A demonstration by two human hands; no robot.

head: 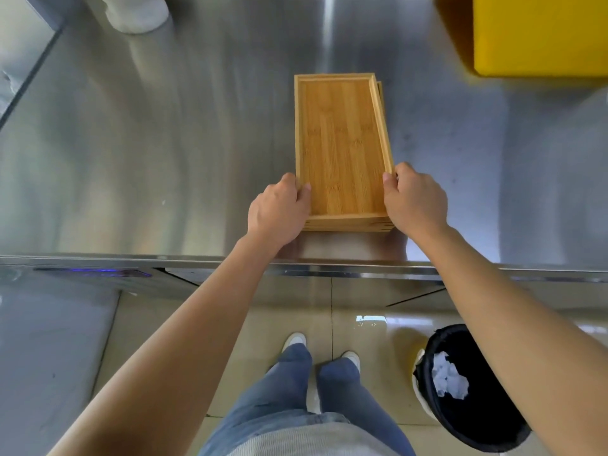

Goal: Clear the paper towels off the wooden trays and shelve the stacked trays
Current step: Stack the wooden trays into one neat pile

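Note:
A stack of wooden trays (342, 143) lies lengthwise on the steel counter (164, 143), near its front edge. The top tray is bare inside, with no paper towel on it. My left hand (279, 209) grips the stack's near left corner, thumb over the rim. My right hand (414, 199) grips the near right corner the same way. A lower tray's edge sticks out slightly at the far right. Crumpled paper towels (449, 378) lie in the black bin (473, 419) on the floor at my right.
A yellow box (539, 34) stands at the counter's back right. A white object (138, 11) sits at the back left. The counter's front edge runs across the view just below my hands. My feet stand on tiled floor (362, 307) beside the bin.

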